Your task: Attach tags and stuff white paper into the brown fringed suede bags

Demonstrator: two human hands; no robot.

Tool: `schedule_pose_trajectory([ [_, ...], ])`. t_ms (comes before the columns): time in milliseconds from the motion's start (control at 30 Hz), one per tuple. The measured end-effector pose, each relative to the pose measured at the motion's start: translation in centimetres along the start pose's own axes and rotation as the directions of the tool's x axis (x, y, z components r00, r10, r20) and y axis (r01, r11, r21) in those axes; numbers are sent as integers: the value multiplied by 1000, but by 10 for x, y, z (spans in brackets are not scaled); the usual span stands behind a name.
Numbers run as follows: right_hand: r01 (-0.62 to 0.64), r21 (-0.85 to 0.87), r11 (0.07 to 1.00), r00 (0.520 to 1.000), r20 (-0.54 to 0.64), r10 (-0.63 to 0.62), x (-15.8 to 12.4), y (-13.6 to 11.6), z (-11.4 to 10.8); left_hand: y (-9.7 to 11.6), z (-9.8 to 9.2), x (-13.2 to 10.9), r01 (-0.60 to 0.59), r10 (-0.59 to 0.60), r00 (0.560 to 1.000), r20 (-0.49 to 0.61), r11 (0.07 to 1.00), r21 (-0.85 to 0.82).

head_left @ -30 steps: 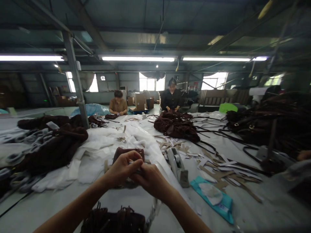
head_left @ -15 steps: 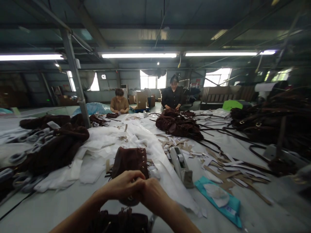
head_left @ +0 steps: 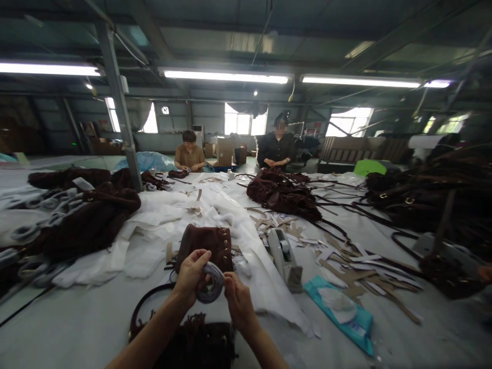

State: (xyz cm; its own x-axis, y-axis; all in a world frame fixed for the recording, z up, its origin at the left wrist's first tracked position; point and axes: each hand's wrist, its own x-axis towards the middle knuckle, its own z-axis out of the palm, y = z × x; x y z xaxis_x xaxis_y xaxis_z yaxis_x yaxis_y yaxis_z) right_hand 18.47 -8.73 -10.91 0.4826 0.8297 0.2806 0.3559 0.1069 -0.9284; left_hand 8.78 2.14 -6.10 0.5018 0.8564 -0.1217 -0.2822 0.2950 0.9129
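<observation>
My left hand (head_left: 191,277) grips a grey roll of tape (head_left: 210,288), fingers curled round its rim. Close against the roll's right side, my right hand (head_left: 237,302) pinches at its edge; what lies between thumb and finger is too small to make out. Just beyond the hands lies a dark brown suede bag (head_left: 205,245) with metal eyelets, on white fabric (head_left: 161,225). Under my forearms at the table's near edge sits another brown fringed bag (head_left: 192,343) with a curved strap (head_left: 143,306).
A grey tape dispenser (head_left: 283,259) stands right of the hands, then a teal packet (head_left: 340,310) and scattered paper strips (head_left: 346,261). Piles of brown bags lie left (head_left: 82,220), centre back (head_left: 282,195) and right (head_left: 430,197). Two people (head_left: 188,156) (head_left: 279,148) work at the far end. A steel post (head_left: 117,102) rises on the left.
My hands have separated a little and lifted, and the grey tape roll now shows between them. The view has tilted down, revealing the strap and more of the near bag.
</observation>
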Motion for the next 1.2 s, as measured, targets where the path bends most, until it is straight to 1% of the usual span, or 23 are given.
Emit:
schedule_pose_trajectory([
  [133, -103, 47, 994, 992, 79, 99, 17, 0, -6, -12, -4, 3, 7, -11, 998, -67, 998, -63],
  [233, -133, 37, 990, 987, 93, 129, 38, -9, -14, -11, -5, 5, 0, -9, 996, -85, 994, -107],
  [333, -89, -27, 996, 993, 70, 91, 56, -16, -18, -5, -3, 7, -26, 14, 996, -87, 990, -136],
  [400, -39, -95, 995, 998, 53, 45, 62, -17, -20, -4, 0, 7, -50, 37, 995, -93, 990, -134],
  [467, 18, -182, 983, 999, 50, -9, 61, -15, -23, -9, 1, 5, -73, 62, 993, -103, 992, -108],
  [567, 97, -326, 940, 994, 84, -73, 52, -12, -29, -21, 2, -2, -98, 92, 989, -111, 994, -46],
  [633, 141, -407, 903, 989, 104, -108, 46, -16, -34, -26, 1, -8, -120, 122, 990, -76, 992, 37],
  [700, 199, -461, 865, 979, 138, -151, 44, -26, -38, -27, 1, -13, -155, 155, 988, 9, 975, 158],
  [767, 274, -491, 827, 958, 220, -186, 43, -36, -39, -23, 2, -15, -203, 179, 977, 114, 945, 258],
  [800, 309, -501, 809, 943, 271, -193, 42, -40, -38, -21, 3, -16, -223, 185, 970, 155, 934, 279],
  [867, 359, -525, 771, 917, 352, -187, 40, -43, -33, -17, 6, -16, -228, 181, 966, 186, 933, 278],
  [933, 376, -567, 733, 909, 378, -174, 37, -40, -27, -15, 9, -15, -179, 150, 978, 145, 960, 214],
  [1033, 372, -628, 684, 918, 360, -168, 31, -33, -20, -13, 13, -14, -85, 85, 996, 3, 995, 47],
  [1133, 379, -681, 626, 920, 347, -180, 28, -31, -18, -12, 15, -12, -27, 17, 993, -113, 996, -84],
  [1200, 378, -713, 591, 924, 332, -190, 26, -33, -18, -12, 14, -9, 20, -43, 988, -151, 988, -154],
])
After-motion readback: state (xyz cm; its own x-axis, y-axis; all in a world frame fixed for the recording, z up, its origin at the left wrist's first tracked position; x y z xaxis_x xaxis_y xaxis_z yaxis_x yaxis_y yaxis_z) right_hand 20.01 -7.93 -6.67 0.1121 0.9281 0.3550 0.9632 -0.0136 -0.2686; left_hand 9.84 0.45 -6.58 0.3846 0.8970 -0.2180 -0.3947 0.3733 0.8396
